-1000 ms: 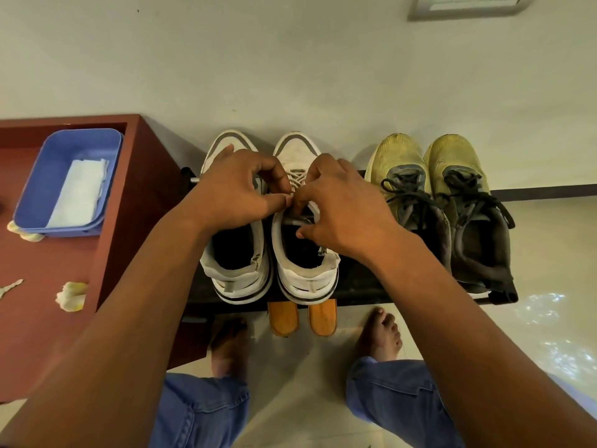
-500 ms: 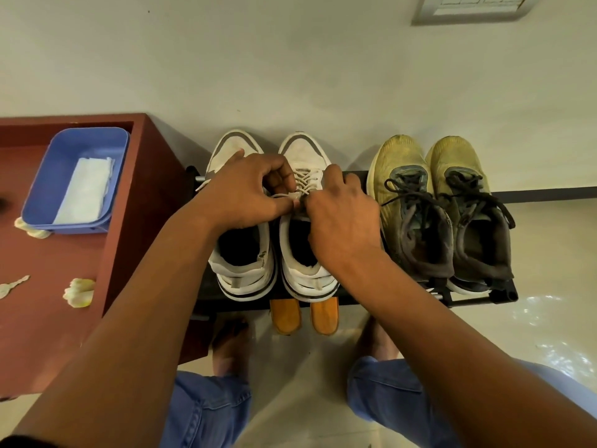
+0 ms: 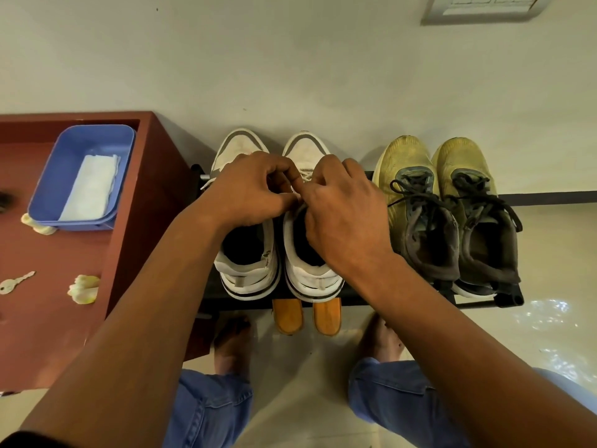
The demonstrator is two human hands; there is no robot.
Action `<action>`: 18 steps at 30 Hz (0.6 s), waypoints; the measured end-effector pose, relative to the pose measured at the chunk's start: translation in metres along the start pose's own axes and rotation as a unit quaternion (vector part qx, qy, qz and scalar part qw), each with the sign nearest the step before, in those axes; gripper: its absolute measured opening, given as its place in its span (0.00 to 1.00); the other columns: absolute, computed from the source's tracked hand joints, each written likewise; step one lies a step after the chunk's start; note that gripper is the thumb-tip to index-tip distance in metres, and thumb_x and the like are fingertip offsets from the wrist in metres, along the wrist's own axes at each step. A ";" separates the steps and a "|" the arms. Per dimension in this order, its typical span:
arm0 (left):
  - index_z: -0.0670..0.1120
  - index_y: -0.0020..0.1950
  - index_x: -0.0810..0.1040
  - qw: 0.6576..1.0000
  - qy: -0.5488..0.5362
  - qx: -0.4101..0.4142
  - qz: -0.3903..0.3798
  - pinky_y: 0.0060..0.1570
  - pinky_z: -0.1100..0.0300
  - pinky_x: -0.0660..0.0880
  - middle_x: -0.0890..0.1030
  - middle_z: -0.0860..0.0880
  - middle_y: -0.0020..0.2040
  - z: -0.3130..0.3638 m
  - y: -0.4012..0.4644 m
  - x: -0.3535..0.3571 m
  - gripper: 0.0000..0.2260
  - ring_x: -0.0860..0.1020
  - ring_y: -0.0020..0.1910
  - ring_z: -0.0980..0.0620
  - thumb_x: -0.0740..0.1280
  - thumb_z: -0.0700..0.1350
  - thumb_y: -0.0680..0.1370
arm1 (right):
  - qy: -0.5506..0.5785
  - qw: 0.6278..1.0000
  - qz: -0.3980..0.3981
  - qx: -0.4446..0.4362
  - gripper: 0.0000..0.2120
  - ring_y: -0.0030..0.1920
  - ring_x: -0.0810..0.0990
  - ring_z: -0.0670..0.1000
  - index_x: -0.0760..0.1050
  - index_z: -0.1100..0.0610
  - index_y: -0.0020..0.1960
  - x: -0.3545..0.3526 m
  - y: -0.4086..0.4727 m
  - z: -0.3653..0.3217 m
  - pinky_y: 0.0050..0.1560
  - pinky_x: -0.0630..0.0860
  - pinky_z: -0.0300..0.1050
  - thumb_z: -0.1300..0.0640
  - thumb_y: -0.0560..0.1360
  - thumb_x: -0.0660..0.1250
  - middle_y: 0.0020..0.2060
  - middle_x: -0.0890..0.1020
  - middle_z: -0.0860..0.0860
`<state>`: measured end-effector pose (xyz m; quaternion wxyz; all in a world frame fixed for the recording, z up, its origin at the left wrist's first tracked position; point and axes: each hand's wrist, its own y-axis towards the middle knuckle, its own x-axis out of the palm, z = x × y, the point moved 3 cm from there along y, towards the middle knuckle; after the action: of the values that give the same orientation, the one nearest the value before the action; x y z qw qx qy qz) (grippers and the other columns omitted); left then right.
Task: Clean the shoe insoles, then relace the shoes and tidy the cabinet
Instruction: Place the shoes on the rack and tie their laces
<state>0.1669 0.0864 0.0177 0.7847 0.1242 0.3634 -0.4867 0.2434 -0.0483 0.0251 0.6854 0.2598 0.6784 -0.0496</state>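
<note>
- Nearest: knees in blue jeans (image 3: pixel 210 412) and bare feet on the pale floor (image 3: pixel 549 334); the person seems to crouch close so both arms reach the rack.
- 2 orange insoles (image 3: pixel 306 315) stick out from under the rack edge, side by side on the floor, just below the white pair. Likely parked there, out of the way, for cleaning or drying.
- Black shoe rack (image 3: pixel 361 294) carries 2 pairs, heels toward the person, toes to the wall, so the lace area faces up for work.
- White shoes (image 3: pixel 248 270): the left hand (image 3: pixel 250 192) and right hand (image 3: pixel 347 218) meet over the right one of the pair, fingers curled and pinching the white lace (image 3: pixel 305 176) at the tongue. Judgement: lacing or tying in progress; whether a knot exists is hidden by the fingers.
- Yellow shoes (image 3: pixel 403 163) beside them, dark laces loose and spilling over the openings; probably next.
- Left, the red-brown counter (image 3: pixel 135 221): blue tray (image 3: pixel 61 163) holding a white cloth (image 3: pixel 92 185), a key (image 3: pixel 14 282), small pale yellow flower-like objects (image 3: pixel 82 287).
- Farthest: the wall (image 3: pixel 290 59) with a switch plate (image 3: pixel 484 6).
</note>
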 end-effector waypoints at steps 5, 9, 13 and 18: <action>0.58 0.48 0.84 1.000 0.003 -0.004 -0.012 0.54 0.48 0.81 0.86 0.57 0.42 -0.003 0.003 -0.001 0.07 0.83 0.45 0.58 0.73 0.50 0.70 | 0.077 0.997 -0.002 -0.033 0.07 0.43 0.79 0.56 0.83 0.56 0.52 0.004 0.002 0.007 0.35 0.78 0.50 0.60 0.75 0.68 0.49 0.80 0.54; 0.57 0.48 0.81 0.999 0.015 0.001 -0.028 0.55 0.46 0.80 0.85 0.56 0.44 -0.002 0.000 -0.002 0.10 0.83 0.47 0.56 0.71 0.56 0.68 | 0.094 0.994 0.002 -0.055 0.04 0.36 0.78 0.57 0.81 0.56 0.49 0.006 0.006 0.013 0.32 0.78 0.50 0.59 0.75 0.69 0.46 0.80 0.54; 0.54 0.45 0.77 0.999 0.012 0.023 -0.040 0.54 0.44 0.80 0.82 0.53 0.45 0.002 -0.002 -0.003 0.14 0.81 0.49 0.52 0.78 0.56 0.67 | 0.084 0.996 0.002 -0.042 0.04 0.38 0.78 0.56 0.80 0.55 0.45 0.005 0.009 0.022 0.34 0.78 0.52 0.55 0.74 0.71 0.43 0.78 0.53; 0.53 0.43 0.77 0.995 0.079 0.056 0.007 0.50 0.47 0.79 0.81 0.55 0.44 0.012 -0.002 0.006 0.10 0.81 0.46 0.53 0.77 0.51 0.70 | 0.097 0.995 -0.007 -0.008 0.08 0.41 0.79 0.56 0.79 0.55 0.47 -0.001 0.009 0.020 0.36 0.77 0.50 0.53 0.72 0.74 0.43 0.79 0.52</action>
<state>0.1726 0.0752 0.0226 0.7488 0.2079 0.3956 -0.4895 0.2654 -0.0493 0.0271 0.6180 0.2535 0.7438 -0.0238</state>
